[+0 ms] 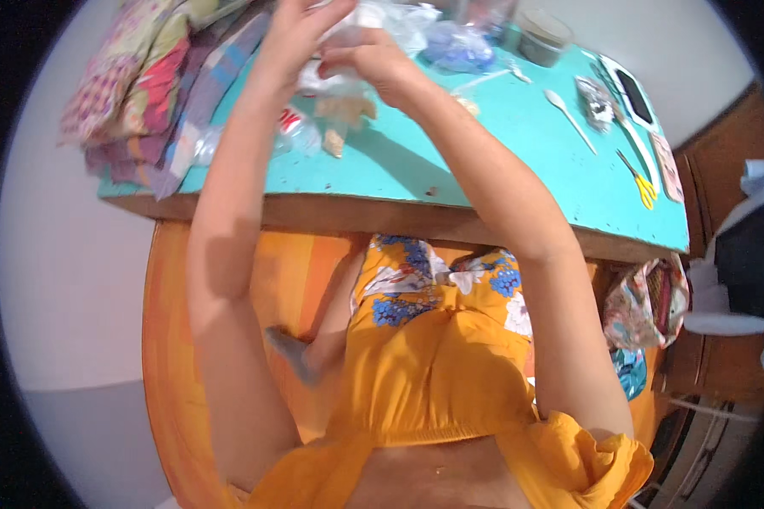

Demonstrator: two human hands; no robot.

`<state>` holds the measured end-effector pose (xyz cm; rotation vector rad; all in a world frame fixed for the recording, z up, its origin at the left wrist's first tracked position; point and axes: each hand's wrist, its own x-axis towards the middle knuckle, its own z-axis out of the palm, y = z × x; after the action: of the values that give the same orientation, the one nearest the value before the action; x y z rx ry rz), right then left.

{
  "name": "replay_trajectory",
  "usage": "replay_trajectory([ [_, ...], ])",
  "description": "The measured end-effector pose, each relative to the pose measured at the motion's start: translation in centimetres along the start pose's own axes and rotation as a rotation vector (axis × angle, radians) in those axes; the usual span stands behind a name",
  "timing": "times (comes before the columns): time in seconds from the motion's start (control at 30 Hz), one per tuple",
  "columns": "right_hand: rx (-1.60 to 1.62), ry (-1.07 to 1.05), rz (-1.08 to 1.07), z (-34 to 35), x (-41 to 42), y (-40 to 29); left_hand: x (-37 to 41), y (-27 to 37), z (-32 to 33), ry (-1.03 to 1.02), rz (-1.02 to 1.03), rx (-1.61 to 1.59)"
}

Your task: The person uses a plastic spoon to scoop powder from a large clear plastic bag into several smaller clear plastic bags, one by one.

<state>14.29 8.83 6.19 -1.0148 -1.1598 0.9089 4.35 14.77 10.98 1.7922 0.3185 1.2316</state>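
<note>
Both my arms reach over the turquoise tabletop (522,159) to its far side. My left hand (299,32) is raised at the top edge of the view, beside clear and white plastic (363,19). Close to it on the right, my right hand (375,63) has bent fingers at the same plastic; blur hides whether either hand grips it. Just below the hands, a small clear bag with tan contents (334,141) shows over the table. A clear plastic wrapper with red print (296,127) lies to its left.
Folded patterned cloths (146,95) cover the left end. At the right are a white plastic spoon (570,121), yellow-handled scissors (643,188), a foil-like packet (595,105) and a phone-like device (633,95). A lidded tub (543,38) and a bluish plastic bag (458,48) stand at the back.
</note>
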Motion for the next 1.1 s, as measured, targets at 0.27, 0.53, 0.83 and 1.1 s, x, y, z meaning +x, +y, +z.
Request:
replay_trajectory([
  [0.27, 0.116, 0.002, 0.034, -1.2, 1.3, -1.7, -6.3, -4.7, -4.0, -0.345, -0.351, -0.001],
  [0.53, -0.033, -0.022, -0.023, -1.7, 3.2, -3.3, -7.3, -9.9, -2.8, -0.204, -0.359, 0.117],
  [0.83, 0.019, -0.109, 0.048, -2.4, 5.7, 0.5, -7.2, -10.1, -2.8, -0.242, -0.293, 0.576],
  [1.1, -0.046, 0.018, 0.017, -3.0, 5.8, 0.8, -7.2, -10.6, -1.7, -0.258, -0.117, 0.438],
])
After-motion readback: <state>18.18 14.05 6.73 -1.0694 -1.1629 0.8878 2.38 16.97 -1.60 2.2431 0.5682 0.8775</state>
